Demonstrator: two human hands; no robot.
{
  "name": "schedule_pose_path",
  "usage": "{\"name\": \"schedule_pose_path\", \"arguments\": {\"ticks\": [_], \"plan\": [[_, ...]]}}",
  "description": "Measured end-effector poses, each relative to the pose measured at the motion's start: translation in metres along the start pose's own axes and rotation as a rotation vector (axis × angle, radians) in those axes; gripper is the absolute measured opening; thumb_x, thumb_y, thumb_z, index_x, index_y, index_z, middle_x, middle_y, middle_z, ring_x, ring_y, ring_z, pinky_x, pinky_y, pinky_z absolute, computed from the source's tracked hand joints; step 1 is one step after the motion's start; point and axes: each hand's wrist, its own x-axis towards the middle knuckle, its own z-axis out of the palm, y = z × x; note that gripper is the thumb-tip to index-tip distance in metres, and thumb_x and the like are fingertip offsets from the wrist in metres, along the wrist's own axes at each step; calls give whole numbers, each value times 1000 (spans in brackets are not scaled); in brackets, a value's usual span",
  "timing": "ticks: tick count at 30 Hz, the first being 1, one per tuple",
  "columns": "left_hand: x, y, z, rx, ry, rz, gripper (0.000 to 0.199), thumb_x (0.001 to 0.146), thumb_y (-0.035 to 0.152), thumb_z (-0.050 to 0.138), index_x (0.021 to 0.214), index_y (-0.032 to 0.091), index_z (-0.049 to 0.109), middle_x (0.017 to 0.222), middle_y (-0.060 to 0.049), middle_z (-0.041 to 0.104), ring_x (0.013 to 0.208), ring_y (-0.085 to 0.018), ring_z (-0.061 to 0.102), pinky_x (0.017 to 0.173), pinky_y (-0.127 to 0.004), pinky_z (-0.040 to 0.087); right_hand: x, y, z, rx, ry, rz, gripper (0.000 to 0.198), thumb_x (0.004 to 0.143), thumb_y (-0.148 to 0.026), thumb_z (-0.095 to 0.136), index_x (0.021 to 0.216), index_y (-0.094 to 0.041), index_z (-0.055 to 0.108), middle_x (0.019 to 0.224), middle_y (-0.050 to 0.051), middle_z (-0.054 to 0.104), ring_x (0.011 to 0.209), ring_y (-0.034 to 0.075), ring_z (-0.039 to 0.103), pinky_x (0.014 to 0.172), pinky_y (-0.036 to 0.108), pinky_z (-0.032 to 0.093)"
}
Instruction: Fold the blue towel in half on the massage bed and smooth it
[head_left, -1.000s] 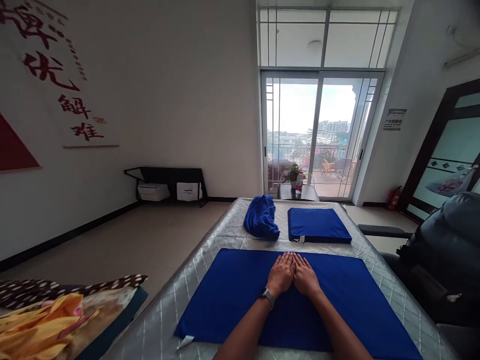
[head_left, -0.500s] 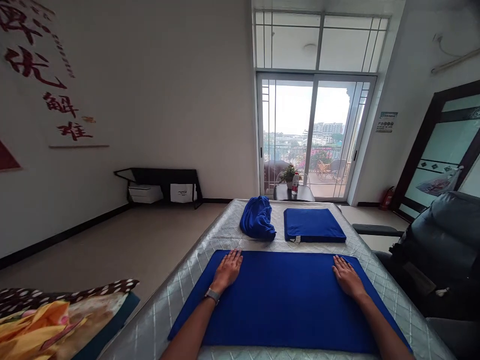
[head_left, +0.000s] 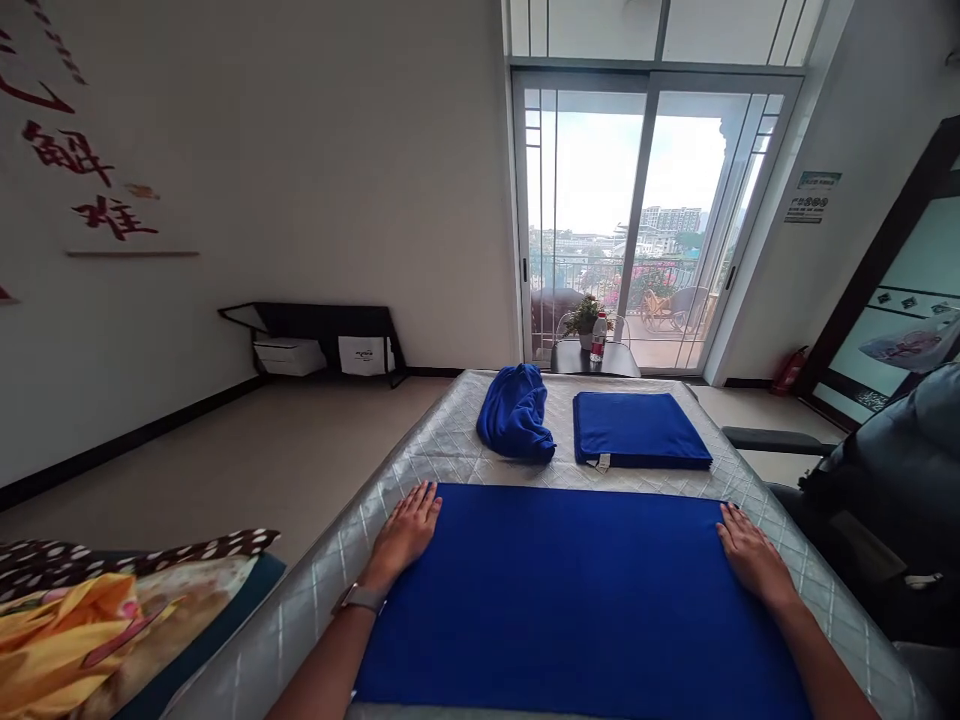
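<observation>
A blue cloth (head_left: pixel 577 590) lies flat and smooth across the near part of the bed-like surface. My left hand (head_left: pixel 407 527) rests open at its far left corner, fingers stretched out and pressed on the edge. At the far right corner, my right hand (head_left: pixel 752 553) lies open too, palm down on the cloth. Beyond it, a neat stack of folded blue cloths (head_left: pixel 641 428) shows a small white tag at its front edge. Left of the stack sits a crumpled blue cloth (head_left: pixel 516 415).
The silver quilted mattress (head_left: pixel 442 445) bears all the cloths. Patterned bedding (head_left: pixel 135 620) is at lower left. On the right stands a black chair (head_left: pixel 892 510). A small table with a plant (head_left: pixel 586 316) and a bottle (head_left: pixel 598 337) stands by the glass doors.
My hands have moved apart, the left one outward to the left edge and the right one to the right edge. The head view has tilted down slightly.
</observation>
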Motion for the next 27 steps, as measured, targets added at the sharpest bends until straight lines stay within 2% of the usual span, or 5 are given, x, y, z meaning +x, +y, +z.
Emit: {"name": "schedule_pose_path", "arguments": {"ticks": [13, 16, 20, 23, 27], "plan": [[11, 44, -70, -132, 90, -217, 54, 96, 28, 30, 139, 10, 58, 139, -18, 62, 136, -31, 50, 111, -53, 41, -34, -60, -62, -88, 148, 34, 59, 95, -23, 23, 146, -3, 47, 151, 18, 47, 147, 27, 34, 123, 48, 18], [23, 95, -103, -189, 132, -161, 51, 99, 28, 31, 135, 6, 60, 140, -21, 60, 138, -32, 48, 114, -51, 37, -40, -113, -82, 52, 153, -82, 59, 95, -24, 26, 148, -8, 46, 153, 14, 46, 147, 24, 34, 123, 44, 20], [41, 203, -130, -339, 59, 89, 42, 102, 31, 37, 125, 16, 68, 134, -13, 66, 127, -24, 59, 112, -38, 42, -40, -203, -102, 237, 69, -265, 59, 98, -30, 24, 151, -13, 42, 157, 9, 41, 148, 19, 31, 123, 37, 19], [48, 266, -120, -383, 67, 164, 40, 103, 28, 38, 131, 18, 64, 140, -11, 62, 133, -21, 54, 113, -36, 41, -37, -251, -96, 285, -7, -354, 58, 98, -27, 23, 152, -11, 40, 159, 10, 38, 148, 18, 31, 122, 35, 19], [50, 293, -82, -399, 67, 187, 42, 102, 22, 36, 137, 13, 57, 144, -16, 58, 138, -25, 49, 115, -45, 40, -32, -271, -64, 288, -70, -376, 59, 97, -22, 22, 154, -12, 35, 161, 8, 33, 151, 18, 23, 123, 37, 15]]}}
